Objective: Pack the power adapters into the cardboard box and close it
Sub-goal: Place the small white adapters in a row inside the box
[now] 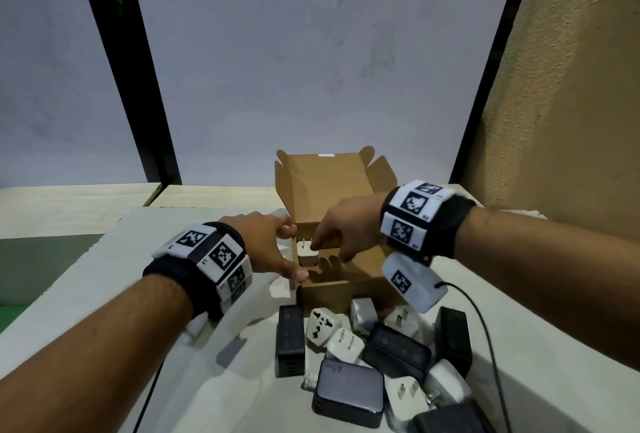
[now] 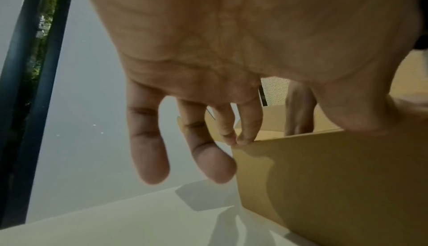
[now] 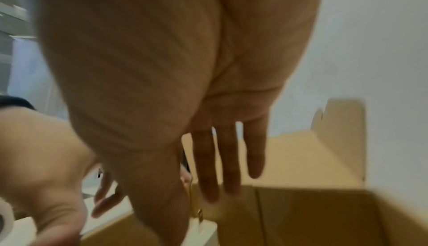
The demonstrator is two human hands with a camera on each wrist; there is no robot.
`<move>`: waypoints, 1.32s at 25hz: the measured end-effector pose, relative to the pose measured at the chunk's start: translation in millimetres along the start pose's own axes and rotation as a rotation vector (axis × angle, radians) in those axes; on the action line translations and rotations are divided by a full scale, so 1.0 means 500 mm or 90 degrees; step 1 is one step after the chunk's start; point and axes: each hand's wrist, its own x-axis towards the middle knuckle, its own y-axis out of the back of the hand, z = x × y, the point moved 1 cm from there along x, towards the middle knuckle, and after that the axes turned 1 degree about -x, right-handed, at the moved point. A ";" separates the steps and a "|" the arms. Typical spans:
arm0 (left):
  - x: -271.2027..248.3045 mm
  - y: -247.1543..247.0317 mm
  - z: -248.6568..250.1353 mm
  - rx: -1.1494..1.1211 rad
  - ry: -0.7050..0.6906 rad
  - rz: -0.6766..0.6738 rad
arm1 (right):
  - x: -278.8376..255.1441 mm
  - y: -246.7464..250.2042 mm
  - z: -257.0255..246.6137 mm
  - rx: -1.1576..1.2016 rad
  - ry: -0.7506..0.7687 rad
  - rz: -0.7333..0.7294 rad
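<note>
An open cardboard box stands on the white table with its lid upright. My left hand grips the box's left wall, thumb at the near corner. In the left wrist view two fingertips rest on the rim of the box. My right hand reaches inside. Its thumb and index finger pinch a white adapter near the upturned prongs, in the left near corner. The right wrist view is blurred; the other fingers hang straight over the box, beside the adapter.
A pile of several black and white adapters lies on the table right in front of the box. A black cable runs down the table on the right. A tan wall rises to the right, and grey panels stand behind.
</note>
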 end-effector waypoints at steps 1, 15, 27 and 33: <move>-0.001 0.000 0.001 -0.009 -0.002 -0.002 | -0.029 0.002 0.006 0.022 0.000 0.056; -0.011 0.007 0.012 0.011 0.011 -0.049 | -0.195 -0.158 0.037 -0.041 0.027 0.045; -0.013 0.000 -0.008 -0.059 -0.020 -0.092 | -0.163 -0.032 0.107 0.041 -0.089 0.206; -0.020 0.010 0.021 0.015 0.006 -0.064 | 0.001 -0.023 0.073 0.034 -0.147 0.147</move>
